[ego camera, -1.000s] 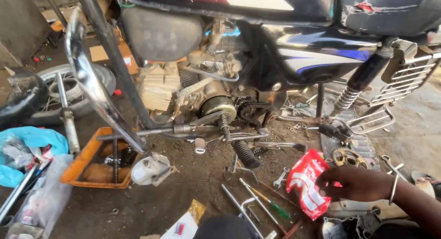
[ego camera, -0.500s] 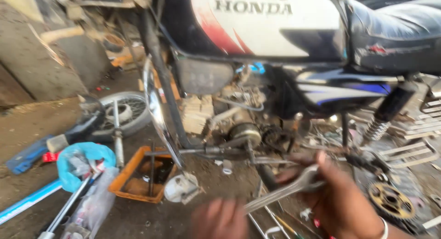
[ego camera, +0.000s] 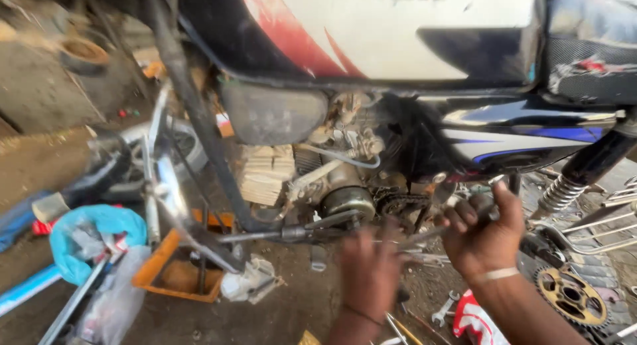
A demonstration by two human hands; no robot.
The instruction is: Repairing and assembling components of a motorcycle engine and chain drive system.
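Beside the right hand (ego camera: 483, 235), an orange tray (ego camera: 174, 273) holds dark oil.

Metal wrench at the motorcycle's engine

A slim grey metal wrench (ego camera: 458, 227) lies nearly level, tilted slightly, its right end clasped, its left end pointing at the chain sprocket (ego camera: 401, 206) below the engine.

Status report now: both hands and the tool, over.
Right hand gripping metal tool, tip toward chain sprocket. Left hand blurred, below engine, nothing seen in it. Kick lever crosses close in front.
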